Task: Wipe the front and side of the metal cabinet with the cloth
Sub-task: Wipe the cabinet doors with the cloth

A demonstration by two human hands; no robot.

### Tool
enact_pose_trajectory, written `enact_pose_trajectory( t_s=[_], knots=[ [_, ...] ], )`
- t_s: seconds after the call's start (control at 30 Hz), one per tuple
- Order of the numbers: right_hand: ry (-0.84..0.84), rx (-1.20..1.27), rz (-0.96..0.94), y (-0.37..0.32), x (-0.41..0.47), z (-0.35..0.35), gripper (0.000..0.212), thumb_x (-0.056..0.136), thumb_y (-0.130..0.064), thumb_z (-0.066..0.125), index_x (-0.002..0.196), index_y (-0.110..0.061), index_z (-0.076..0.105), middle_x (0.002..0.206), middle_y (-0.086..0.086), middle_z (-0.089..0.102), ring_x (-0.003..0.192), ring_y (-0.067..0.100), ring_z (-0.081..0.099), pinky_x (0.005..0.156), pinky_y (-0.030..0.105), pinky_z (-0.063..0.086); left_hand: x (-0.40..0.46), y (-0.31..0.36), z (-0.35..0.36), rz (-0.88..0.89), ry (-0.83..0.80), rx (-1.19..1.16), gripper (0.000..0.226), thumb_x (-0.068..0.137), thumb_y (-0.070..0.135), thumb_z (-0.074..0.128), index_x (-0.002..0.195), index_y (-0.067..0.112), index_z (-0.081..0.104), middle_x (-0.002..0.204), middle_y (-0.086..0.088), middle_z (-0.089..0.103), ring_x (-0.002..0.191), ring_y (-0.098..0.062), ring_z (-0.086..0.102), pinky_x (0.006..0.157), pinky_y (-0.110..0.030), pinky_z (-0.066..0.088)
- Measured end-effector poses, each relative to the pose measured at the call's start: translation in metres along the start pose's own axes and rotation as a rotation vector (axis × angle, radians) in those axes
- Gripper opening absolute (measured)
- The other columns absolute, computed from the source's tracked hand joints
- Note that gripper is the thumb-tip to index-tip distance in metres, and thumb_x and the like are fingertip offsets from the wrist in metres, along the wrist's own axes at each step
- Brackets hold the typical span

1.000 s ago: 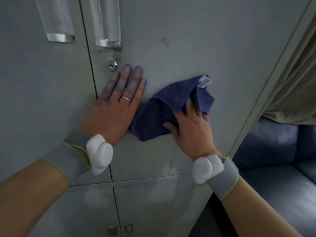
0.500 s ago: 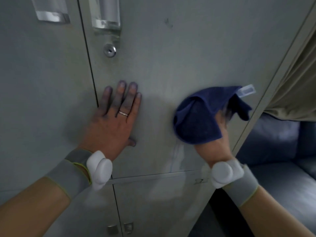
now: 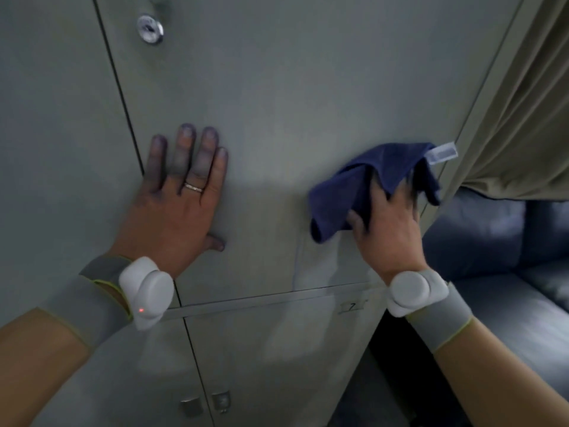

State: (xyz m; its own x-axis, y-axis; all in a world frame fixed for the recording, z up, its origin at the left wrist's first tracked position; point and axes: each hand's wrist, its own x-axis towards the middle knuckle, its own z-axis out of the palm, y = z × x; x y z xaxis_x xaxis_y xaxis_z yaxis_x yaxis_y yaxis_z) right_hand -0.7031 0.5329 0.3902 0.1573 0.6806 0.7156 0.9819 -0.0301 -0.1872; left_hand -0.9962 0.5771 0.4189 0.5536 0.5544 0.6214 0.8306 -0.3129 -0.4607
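Both hands are up on the metal cabinet (image 3: 308, 87) front. Left hand (image 3: 181, 208) lies flat, fingers straight and spread, palm pressed to the door just right of the vertical door seam (image 3: 123, 97), below the round keyhole lock (image 3: 150, 28); it holds nothing and looks to be bracing. Right hand (image 3: 388, 223) presses the bunched blue cloth (image 3: 348, 186) against the same door, fingers curled into the folds, and the cloth's white tag (image 3: 443, 153) flips out just above its fingertips. Cloth sits well to the right of the left hand, close to the cabinet's right edge, so this reads as the front-panel wipe, side not yet reached. Next move, by my reckoning: keep pressure on and carry the cloth round that corner, where the beige curtain (image 3: 523, 118) and dark sofa (image 3: 492, 257) crowd the gap beyond the right hand.
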Motion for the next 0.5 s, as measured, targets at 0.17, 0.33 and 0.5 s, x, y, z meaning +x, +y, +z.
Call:
enact_pose_trajectory(
  t_s=[0.17, 0.33, 0.5],
  knots=[
    [0.006, 0.284, 0.085, 0.014, -0.009, 0.038, 0.073, 0.084, -0.042, 0.051, 0.144, -0.006, 0.032, 0.153, 0.012, 0.029, 0.143, 0.007, 0.018, 0.117, 0.021, 0.012, 0.000, 0.001, 0.002, 0.004, 0.016, 0.028, 0.148, 0.041, 0.055, 0.084, 0.148, -0.002, -0.002, 0.155, -0.020, -0.017, 0.141, -0.039, -0.019, 0.114, -0.057, -0.010],
    [0.175, 0.117, -0.184, -0.080, -0.024, 0.048, 0.061, 0.082, -0.035, 0.050, 0.137, -0.019, 0.030, 0.142, 0.017, 0.034, 0.131, 0.042, 0.031, 0.108, 0.047, 0.022, -0.013, 0.008, 0.015, -0.002, 0.027, 0.060, 0.144, 0.046, 0.060, 0.081, 0.148, -0.001, -0.001, 0.157, -0.020, -0.004, 0.142, -0.042, -0.005, 0.114, -0.059, -0.004],
    [0.101, -0.010, -0.201, -0.071, -0.031, 0.056, 0.064, 0.083, -0.050, 0.057, 0.138, -0.021, 0.041, 0.144, 0.020, 0.040, 0.127, 0.041, 0.040, 0.098, 0.052, 0.037, -0.028, 0.022, 0.033, -0.018, 0.105, 0.029, 0.113, 0.079, 0.063, 0.058, 0.148, -0.002, -0.003, 0.156, -0.024, -0.008, 0.142, -0.045, -0.010, 0.114, -0.059, -0.006]
  ],
)
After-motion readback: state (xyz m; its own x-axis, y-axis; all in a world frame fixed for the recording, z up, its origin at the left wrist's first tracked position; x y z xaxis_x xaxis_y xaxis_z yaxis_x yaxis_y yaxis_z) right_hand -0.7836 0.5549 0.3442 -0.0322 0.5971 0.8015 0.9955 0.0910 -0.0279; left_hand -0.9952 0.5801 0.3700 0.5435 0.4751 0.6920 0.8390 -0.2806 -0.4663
